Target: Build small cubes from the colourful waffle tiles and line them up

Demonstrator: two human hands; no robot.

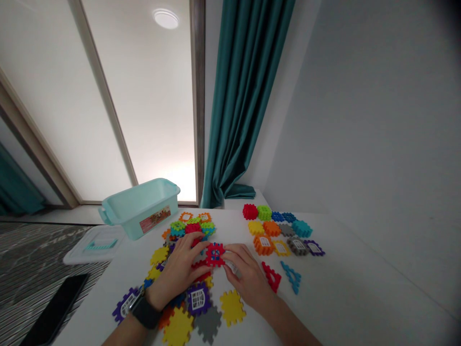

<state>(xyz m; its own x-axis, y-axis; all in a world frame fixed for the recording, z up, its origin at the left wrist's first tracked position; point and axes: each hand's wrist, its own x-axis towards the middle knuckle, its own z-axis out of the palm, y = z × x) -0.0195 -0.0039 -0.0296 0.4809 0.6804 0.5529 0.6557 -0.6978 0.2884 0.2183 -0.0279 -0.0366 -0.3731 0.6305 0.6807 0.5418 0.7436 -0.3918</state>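
A red interlocking building tile (215, 255) with a window-like centre is between my hands, above the table. The fingertips and thumb of my left hand (180, 262) close on its left edge; a black watch sits on that wrist. At its right edge, the fingers of my right hand (247, 276) are closed on it. Under and around my left hand lies a pile of loose tiles, partly hidden, including a purple window tile (198, 299), a grey tile (208, 325) and a yellow tile (178, 327). Another yellow tile (233, 307) lies below my right hand.
Sorted stacks, such as a red stack (249, 212) and an orange stack (263, 244), stand at the right. A red piece (271, 277) and a blue piece (291, 277) lie nearer. A teal bin (151, 204), its lid (81, 247) and a black phone (54, 310) are left.
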